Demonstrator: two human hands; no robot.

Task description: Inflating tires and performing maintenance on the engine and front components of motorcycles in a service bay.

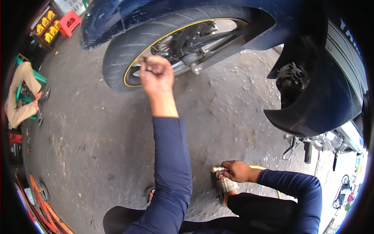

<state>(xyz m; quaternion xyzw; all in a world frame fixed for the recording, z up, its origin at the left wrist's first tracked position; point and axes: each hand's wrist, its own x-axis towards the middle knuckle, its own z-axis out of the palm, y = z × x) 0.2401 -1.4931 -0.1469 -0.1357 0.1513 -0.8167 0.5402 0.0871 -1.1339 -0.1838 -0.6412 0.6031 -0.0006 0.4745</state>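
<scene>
Head view: brass-coloured fitting (218,169), lower centre, judged light and rigid, is suitably gripped behind its tip by right fingers (230,165); blurred left fingers' (156,68) hold cannot be told.

The left hand (157,77) is curled, its forearm (171,144) outstretched; the right hand (240,171) grips low, elbow (311,186) bent.

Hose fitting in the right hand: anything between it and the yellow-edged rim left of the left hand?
Yes: in this view, the left forearm crosses the direct line from fitting to rim; clearance beneath is unclear.
</scene>
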